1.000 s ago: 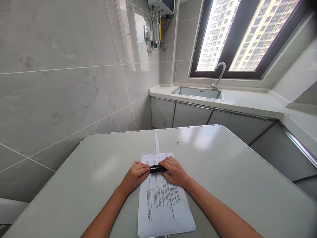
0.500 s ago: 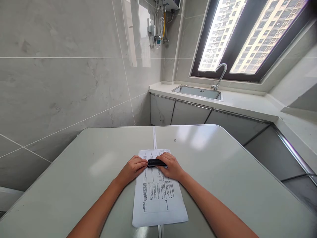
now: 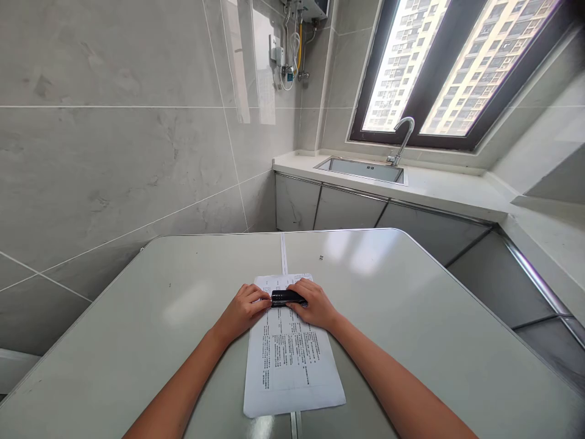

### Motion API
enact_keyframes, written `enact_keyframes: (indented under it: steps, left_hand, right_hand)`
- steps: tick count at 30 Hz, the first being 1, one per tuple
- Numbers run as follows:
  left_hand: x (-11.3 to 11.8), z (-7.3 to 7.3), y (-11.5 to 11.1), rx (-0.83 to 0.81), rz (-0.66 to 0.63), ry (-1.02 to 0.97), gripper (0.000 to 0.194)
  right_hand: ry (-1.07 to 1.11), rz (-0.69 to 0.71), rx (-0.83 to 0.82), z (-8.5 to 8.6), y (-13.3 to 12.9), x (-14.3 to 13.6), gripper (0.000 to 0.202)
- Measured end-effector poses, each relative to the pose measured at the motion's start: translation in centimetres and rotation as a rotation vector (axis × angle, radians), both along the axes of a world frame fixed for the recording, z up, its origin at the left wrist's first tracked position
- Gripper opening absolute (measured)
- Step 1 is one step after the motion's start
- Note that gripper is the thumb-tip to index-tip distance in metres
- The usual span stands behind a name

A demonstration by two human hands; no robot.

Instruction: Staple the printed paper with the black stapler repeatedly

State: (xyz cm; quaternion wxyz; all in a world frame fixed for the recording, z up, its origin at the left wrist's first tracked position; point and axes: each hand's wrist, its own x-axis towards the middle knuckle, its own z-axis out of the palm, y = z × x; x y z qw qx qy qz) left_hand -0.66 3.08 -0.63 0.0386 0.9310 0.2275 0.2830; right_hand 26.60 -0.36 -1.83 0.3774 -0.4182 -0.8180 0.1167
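A printed sheet of paper (image 3: 292, 372) lies lengthwise on the pale table (image 3: 402, 341), over its centre seam. Across the upper part of the paper is a black stapler (image 3: 284, 297). My right hand (image 3: 314, 303) is wrapped round the stapler's right end. On the other side, my left hand (image 3: 249, 305) has its fingers pressed together at the paper's left edge, with the fingertips by the stapler's left end. What exactly those fingertips pinch is too small to make out.
Two tiny staple-like bits (image 3: 321, 257) lie on the table beyond the paper. Behind the table runs a white counter (image 3: 439, 186) with a sink (image 3: 361, 169) and a tap (image 3: 404, 140). A grey tiled wall (image 3: 114, 171) stands at the left.
The view has shifted slightly. Both hands stay in nearly the same place on the paper, and the stapler looks slightly more raised or tilted in my right hand.
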Motion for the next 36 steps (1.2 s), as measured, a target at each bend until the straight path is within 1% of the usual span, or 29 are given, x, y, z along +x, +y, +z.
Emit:
enact_keyframes:
  steps: [5, 9, 13, 16, 23, 28, 31, 36]
  left_hand:
    - [0.2, -0.3, 0.0, -0.009, 0.012, -0.002, 0.019]
    - [0.4, -0.6, 0.0, -0.047, 0.05, -0.077, 0.018]
    - [0.4, -1.0, 0.0, -0.088, 0.042, -0.15, 0.015]
    - [0.4, -1.1, 0.0, -0.149, 0.057, -0.193, 0.013]
    - [0.5, -0.9, -0.3, -0.303, 0.055, -0.235, 0.016]
    - [0.6, -0.7, -0.3, -0.411, 0.058, -0.272, 0.014]
    - [0.6, -0.7, -0.3, -0.438, 0.065, -0.272, 0.014]
    - [0.6, -0.8, -0.2, -0.437, 0.052, -0.26, 0.015]
  right_hand:
    - [-0.004, -0.003, 0.007, -0.1, 0.1, 0.0, 0.023]
    - [-0.001, 0.006, 0.015, -0.2, 0.2, 0.0, 0.023]
    - [-0.002, 0.012, 0.009, -0.2, 0.1, 0.0, 0.025]
    - [-0.006, 0.013, 0.011, -0.2, 0.1, 0.0, 0.025]
    - [-0.02, 0.015, 0.026, -0.2, 0.0, 0.0, 0.023]
    - [-0.025, 0.019, 0.015, -0.2, 0.0, 0.1, 0.022]
    - [-0.021, 0.018, 0.015, -0.2, 0.0, 0.1, 0.022]
    - [-0.005, 0.019, 0.013, -0.2, 0.0, 0.0, 0.022]
